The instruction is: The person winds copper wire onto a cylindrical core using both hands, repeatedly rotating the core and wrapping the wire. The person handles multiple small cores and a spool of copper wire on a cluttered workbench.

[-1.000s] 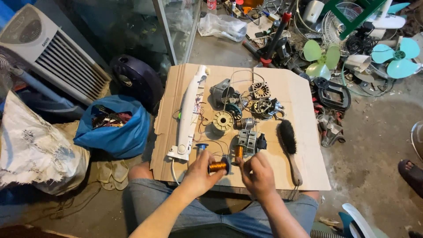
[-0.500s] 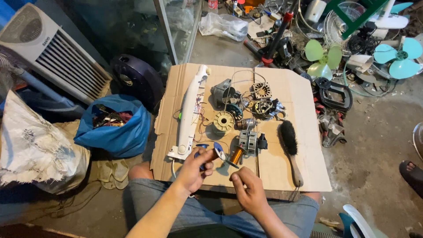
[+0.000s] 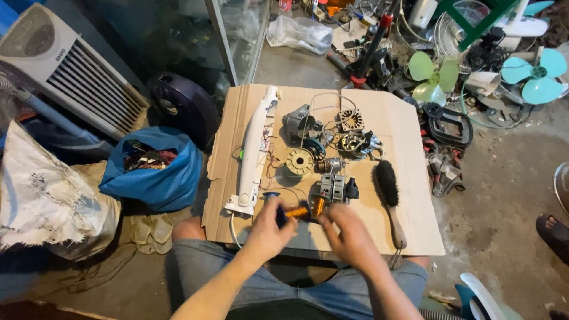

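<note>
My left hand (image 3: pixel 268 232) and my right hand (image 3: pixel 349 236) meet over the near edge of a cardboard sheet (image 3: pixel 409 178). Between them they hold a small copper wire coil (image 3: pixel 298 211) on a dark spool; both hands are blurred. Just beyond the hands lies a grey motor block (image 3: pixel 333 187). A round brass-coloured spool (image 3: pixel 299 162) and several dismantled motor parts (image 3: pixel 355 142) lie further up the cardboard. A long white plastic housing (image 3: pixel 253 151) lies along the left side. A black brush with a wooden handle (image 3: pixel 389 195) lies on the right.
A blue bag of scrap (image 3: pixel 154 169) and a white sack (image 3: pixel 47 201) sit on the floor at the left, with a white air cooler (image 3: pixel 65 71) behind. Fan blades (image 3: pixel 432 74), a black frame (image 3: pixel 447 124) and tangled parts crowd the back right. Someone's foot (image 3: pixel 554 231) shows at the right edge.
My hands have come together over the near edge of the cardboard, and the copper coil now sits between both of them, drawn closer to me.
</note>
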